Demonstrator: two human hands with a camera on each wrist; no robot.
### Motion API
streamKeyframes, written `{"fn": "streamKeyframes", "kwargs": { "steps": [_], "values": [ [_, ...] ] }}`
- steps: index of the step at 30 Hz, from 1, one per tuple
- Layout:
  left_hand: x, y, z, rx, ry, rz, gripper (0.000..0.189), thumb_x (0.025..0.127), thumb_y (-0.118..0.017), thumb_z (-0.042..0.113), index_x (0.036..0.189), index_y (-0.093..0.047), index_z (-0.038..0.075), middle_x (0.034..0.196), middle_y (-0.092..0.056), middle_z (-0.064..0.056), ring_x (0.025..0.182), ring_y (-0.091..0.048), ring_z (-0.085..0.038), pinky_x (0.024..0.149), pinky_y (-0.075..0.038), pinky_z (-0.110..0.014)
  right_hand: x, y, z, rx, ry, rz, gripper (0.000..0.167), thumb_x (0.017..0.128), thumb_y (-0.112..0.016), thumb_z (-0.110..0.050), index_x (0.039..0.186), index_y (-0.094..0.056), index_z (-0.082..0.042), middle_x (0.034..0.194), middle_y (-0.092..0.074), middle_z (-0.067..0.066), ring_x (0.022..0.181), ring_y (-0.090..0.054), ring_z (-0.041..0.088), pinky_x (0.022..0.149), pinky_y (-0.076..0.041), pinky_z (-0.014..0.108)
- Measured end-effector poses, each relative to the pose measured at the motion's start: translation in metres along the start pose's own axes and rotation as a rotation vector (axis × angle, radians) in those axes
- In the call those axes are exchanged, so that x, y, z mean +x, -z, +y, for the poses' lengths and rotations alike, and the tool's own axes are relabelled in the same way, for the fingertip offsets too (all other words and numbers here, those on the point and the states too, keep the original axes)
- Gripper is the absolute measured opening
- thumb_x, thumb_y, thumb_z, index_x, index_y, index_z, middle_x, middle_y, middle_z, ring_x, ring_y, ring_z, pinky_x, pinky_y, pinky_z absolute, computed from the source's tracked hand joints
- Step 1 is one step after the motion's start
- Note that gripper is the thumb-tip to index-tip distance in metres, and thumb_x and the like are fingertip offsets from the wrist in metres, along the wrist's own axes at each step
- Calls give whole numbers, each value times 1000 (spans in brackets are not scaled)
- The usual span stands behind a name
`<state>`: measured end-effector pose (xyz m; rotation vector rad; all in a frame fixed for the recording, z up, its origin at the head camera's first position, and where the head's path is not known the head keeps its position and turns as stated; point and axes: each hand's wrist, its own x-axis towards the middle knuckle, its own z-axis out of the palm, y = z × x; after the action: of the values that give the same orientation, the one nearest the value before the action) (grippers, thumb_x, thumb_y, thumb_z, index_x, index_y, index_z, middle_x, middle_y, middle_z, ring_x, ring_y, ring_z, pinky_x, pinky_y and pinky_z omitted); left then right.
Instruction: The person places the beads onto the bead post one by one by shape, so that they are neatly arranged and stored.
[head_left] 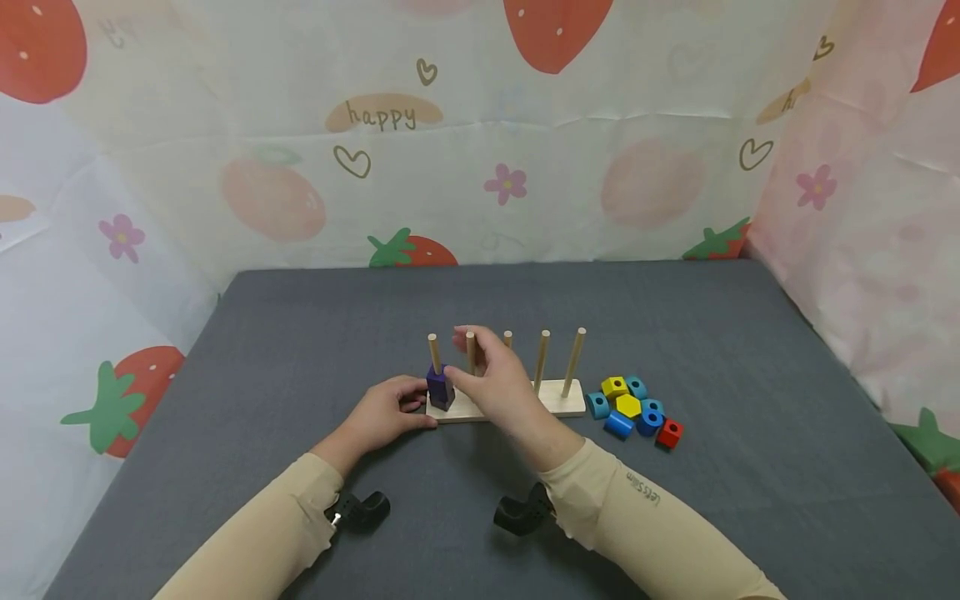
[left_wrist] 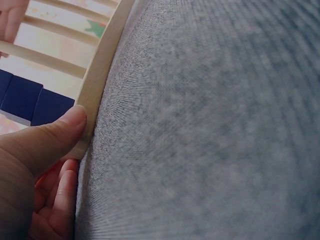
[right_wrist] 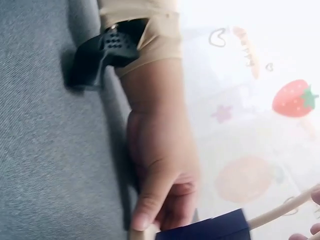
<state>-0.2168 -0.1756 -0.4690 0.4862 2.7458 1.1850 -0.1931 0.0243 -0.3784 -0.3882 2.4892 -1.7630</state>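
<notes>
A wooden peg stand (head_left: 561,400) with several upright pegs lies on the table. Dark blue-purple blocks (head_left: 440,390) are stacked on its leftmost peg; the left wrist view shows several of these blocks (left_wrist: 21,97) side by side. My left hand (head_left: 384,412) grips the stand's left end, the thumb (left_wrist: 75,120) on its front edge and the other fingers curled at the end. My right hand (head_left: 498,383) is over the stand by the second peg, thumb near the stack's top and fingers spread behind the peg. Nothing shows between them.
Right of the stand sits a loose group of blocks: yellow (head_left: 627,406), blue (head_left: 619,425), light blue (head_left: 597,406) and red (head_left: 670,433). A grey cloth covers the table (head_left: 360,317). Printed curtains (head_left: 517,208) stand behind and at the sides. Black devices (head_left: 522,512) hang under both wrists.
</notes>
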Motion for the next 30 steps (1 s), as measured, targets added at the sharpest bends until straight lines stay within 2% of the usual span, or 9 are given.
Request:
{"fn": "streamKeyframes", "kwargs": {
  "steps": [7, 16, 21, 27, 30],
  "values": [
    [0, 0, 0, -6, -8, 5, 47, 70, -80, 25, 112, -64, 10, 104, -61, -1, 95, -58, -11, 83, -49, -27, -3, 8, -16, 33, 62, 8, 51, 86, -64, -12, 132, -43, -14, 130, -50, 3, 124, -42, 13, 103, -33, 30],
    [0, -1, 0, -5, 1, 13, 47, 70, -80, 22, 111, -64, 9, 103, -61, -1, 93, -57, -11, 82, -49, -27, -10, 32, -34, 130, 154, -17, 42, 88, -61, -9, 128, -48, -10, 129, -51, 2, 121, -45, 10, 102, -34, 27],
    [1, -2, -2, -5, 0, 13, 46, 69, -81, 22, 110, -65, 10, 102, -61, -1, 93, -58, -10, 82, -49, -26, -15, 54, -35, 115, 192, -12, 39, 87, -61, -8, 125, -51, -10, 124, -55, 6, 117, -49, 13, 101, -36, 29],
    [1, -2, -2, -6, 6, 8, 47, 69, -80, 22, 112, -64, 10, 103, -61, 0, 94, -58, -10, 83, -49, -26, -20, 89, -30, 133, 218, 21, 37, 87, -61, -5, 123, -51, -3, 122, -55, 13, 115, -50, 22, 95, -42, 28],
    [1, -2, -2, 1, 18, 3, 47, 70, -80, 23, 112, -64, 11, 104, -61, 1, 95, -57, -9, 83, -49, -26, -23, 107, -23, 57, 197, 48, 35, 88, -61, -10, 122, -52, -6, 120, -56, 10, 111, -53, 18, 91, -45, 25]
  ]
}}
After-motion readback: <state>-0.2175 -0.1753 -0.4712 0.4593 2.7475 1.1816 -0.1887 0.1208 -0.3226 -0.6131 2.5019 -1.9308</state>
